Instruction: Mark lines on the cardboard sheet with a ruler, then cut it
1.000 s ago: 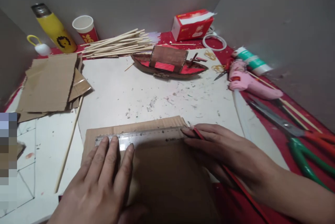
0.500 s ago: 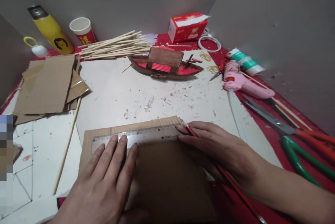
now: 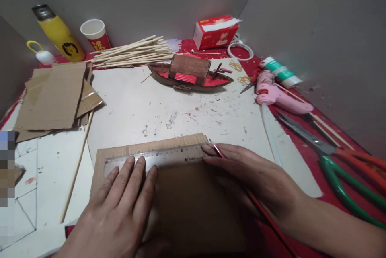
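A brown cardboard sheet (image 3: 187,193) was laid flat at the near edge of the surface (image 3: 144,101), with a metal ruler (image 3: 169,155) set across its far margin, parallel to that edge. The left hand (image 3: 117,205) was spread open and flat, gripping nothing. Three fingertips (image 3: 140,163) were pressed on the ruler's left half, apparently so that ruler and sheet were pinned together and kept from sliding. The right hand (image 3: 256,173) was closed round a red pencil (image 3: 217,151), its side rested on the sheet for steadiness. The pencil's tip was held at the ruler's right end, close against the far edge, and its long shaft was trailed back under the wrist.

The rest was kept out of the working area, round the margins. A model boat (image 3: 189,74) was stood towards the far edge, behind it a bundle of wooden sticks (image 3: 135,53) and a red tissue box (image 3: 215,31). A yellow flask (image 3: 58,35) and a paper cup (image 3: 95,33) were placed in the far left corner. Torn cardboard pieces (image 3: 54,97) were stacked along the left edge. A pink glue gun (image 3: 277,93) and green-handled scissors (image 3: 331,157) were laid along the right edge, within easy reach of the right hand.
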A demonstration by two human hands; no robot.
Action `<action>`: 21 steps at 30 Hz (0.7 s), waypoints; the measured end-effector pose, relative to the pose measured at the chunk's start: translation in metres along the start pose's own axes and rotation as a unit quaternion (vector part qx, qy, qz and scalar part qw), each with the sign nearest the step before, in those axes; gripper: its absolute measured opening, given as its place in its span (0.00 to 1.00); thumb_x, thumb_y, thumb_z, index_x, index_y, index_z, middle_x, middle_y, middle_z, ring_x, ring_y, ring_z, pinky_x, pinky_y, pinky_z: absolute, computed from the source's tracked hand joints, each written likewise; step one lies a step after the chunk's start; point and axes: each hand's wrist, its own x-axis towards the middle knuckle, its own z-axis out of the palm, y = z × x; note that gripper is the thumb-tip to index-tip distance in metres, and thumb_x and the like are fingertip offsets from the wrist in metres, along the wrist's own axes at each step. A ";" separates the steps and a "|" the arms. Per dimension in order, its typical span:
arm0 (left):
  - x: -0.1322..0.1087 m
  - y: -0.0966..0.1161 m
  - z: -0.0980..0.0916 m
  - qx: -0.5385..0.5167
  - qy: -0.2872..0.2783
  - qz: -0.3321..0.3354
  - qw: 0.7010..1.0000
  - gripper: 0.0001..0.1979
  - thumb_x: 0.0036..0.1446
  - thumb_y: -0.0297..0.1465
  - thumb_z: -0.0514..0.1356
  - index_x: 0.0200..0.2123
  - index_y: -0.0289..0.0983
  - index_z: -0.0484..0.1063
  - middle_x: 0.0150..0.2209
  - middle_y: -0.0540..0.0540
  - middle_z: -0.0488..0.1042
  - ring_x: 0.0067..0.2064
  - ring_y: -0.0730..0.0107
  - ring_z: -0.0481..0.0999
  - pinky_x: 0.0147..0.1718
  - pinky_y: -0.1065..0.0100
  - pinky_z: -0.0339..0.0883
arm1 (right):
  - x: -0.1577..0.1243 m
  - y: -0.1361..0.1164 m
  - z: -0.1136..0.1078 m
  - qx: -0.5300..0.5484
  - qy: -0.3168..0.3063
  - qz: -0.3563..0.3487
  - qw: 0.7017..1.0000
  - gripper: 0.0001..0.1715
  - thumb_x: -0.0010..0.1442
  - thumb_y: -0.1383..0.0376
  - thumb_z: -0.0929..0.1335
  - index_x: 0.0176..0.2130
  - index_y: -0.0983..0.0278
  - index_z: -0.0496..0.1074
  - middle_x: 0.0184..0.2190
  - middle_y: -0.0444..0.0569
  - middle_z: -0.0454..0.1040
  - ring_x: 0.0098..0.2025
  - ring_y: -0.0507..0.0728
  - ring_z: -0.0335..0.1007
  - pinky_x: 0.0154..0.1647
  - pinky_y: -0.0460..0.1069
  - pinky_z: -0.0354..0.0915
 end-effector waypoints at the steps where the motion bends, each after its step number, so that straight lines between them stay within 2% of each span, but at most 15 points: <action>1: -0.001 0.000 0.000 -0.001 0.001 0.001 1.000 0.47 0.57 0.56 0.57 0.67 0.27 0.59 0.66 0.29 0.63 0.65 0.40 0.65 0.56 0.53 0.65 | 0.000 -0.003 0.001 0.002 0.002 -0.002 1.000 0.30 0.64 0.70 0.67 0.63 0.55 0.62 0.57 0.54 0.74 0.60 0.63 0.71 0.57 0.58 0.75; 5: -0.003 -0.002 -0.001 0.010 0.003 0.008 1.000 0.45 0.57 0.55 0.58 0.67 0.28 0.60 0.66 0.29 0.64 0.65 0.40 0.65 0.56 0.52 0.65 | 0.003 -0.010 0.000 0.001 0.026 -0.006 1.000 0.28 0.65 0.70 0.66 0.62 0.56 0.65 0.55 0.56 0.75 0.57 0.65 0.74 0.53 0.58 0.77; 8: -0.003 -0.002 -0.003 0.011 -0.001 0.007 1.000 0.45 0.57 0.55 0.58 0.67 0.28 0.60 0.66 0.29 0.64 0.65 0.40 0.65 0.56 0.52 0.64 | 0.004 -0.009 -0.001 0.011 0.020 -0.003 1.000 0.29 0.65 0.70 0.66 0.63 0.55 0.65 0.55 0.55 0.75 0.55 0.64 0.75 0.52 0.57 0.78; 16: 0.000 0.000 -0.004 0.013 -0.014 0.007 1.000 0.47 0.57 0.57 0.57 0.67 0.26 0.59 0.65 0.26 0.64 0.63 0.38 0.67 0.54 0.51 0.67 | -0.001 0.001 0.006 0.014 -0.007 0.004 1.000 0.34 0.65 0.69 0.66 0.67 0.53 0.59 0.59 0.55 0.71 0.59 0.65 0.70 0.56 0.60 0.75; 21: 0.006 0.002 -0.007 -0.005 -0.017 -0.010 1.000 0.47 0.56 0.58 0.58 0.65 0.26 0.62 0.65 0.27 0.64 0.63 0.37 0.67 0.53 0.52 0.69 | -0.005 0.005 0.007 0.016 -0.012 -0.018 1.000 0.37 0.64 0.73 0.67 0.68 0.56 0.58 0.59 0.56 0.71 0.62 0.66 0.68 0.57 0.60 0.74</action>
